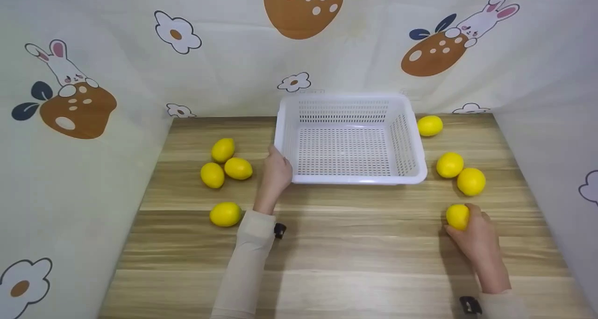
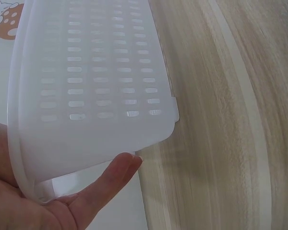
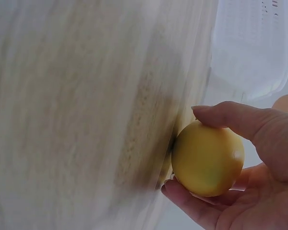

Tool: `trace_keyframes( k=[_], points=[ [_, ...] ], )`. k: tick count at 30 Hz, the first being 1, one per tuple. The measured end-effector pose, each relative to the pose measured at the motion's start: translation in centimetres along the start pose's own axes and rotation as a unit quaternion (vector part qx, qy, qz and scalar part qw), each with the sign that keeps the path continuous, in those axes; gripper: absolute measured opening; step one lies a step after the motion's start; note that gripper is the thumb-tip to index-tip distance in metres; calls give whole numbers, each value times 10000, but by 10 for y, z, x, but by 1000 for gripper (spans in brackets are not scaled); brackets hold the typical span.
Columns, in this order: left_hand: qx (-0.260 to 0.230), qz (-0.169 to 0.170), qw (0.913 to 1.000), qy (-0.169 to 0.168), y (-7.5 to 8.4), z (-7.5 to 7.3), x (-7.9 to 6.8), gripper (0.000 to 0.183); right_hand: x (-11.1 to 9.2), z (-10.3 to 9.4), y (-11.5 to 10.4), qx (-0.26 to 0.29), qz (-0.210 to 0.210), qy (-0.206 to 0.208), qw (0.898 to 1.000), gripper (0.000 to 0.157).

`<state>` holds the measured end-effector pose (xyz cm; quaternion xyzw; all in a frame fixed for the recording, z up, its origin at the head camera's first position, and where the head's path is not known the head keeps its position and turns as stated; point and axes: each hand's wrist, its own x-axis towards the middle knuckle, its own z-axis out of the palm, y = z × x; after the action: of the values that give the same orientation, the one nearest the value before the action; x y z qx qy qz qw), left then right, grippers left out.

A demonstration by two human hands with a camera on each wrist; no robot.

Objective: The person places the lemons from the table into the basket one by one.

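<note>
Apparently to steady it, the left hand point(image 1: 278, 172) grips the white basket point(image 1: 355, 180) at its lower-left corner, near the center of the frame. At lower right, the right hand point(image 1: 483, 239) pinches a lemon point(image 1: 456, 216) between thumb and fingers, a hold that suits its round, rollable sides; whether it touches the counter point(image 1: 355, 263) I cannot tell. Four loose lemons point(image 1: 238, 168) lie left of the basket and three more lemons point(image 1: 471, 181) right, seemingly shared out so each side has some.

The near left corner of the basket point(image 1: 357, 180) is obstructed by the left hand point(image 1: 277, 172). Ahead of the right hand point(image 1: 483, 242), passage is blocked by two lemons point(image 1: 471, 181); leftward, free tabletop point(image 1: 359, 244) is found.
</note>
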<state>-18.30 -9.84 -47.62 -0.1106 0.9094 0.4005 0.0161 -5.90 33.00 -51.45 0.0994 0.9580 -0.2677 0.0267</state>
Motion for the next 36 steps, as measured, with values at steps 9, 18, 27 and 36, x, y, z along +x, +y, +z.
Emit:
trace_keyframes(
  k=[9,18,27,36],
  points=[
    [-22,4,10000,8,-1,1,1,55,-3,0,1,14,-45,19,10000,78],
    [128,34,9999,-6,3,-2,4,56,-1,-5,-1,-20,-248,275,9993,76],
    [-20,7,10000,9,0,-2,3,55,-3,-5,-6,-9,-331,230,9992,77],
    [91,-126,9999,2,1,-2,0,55,-4,-5,-4,-40,-510,267,9983,78]
  ],
)
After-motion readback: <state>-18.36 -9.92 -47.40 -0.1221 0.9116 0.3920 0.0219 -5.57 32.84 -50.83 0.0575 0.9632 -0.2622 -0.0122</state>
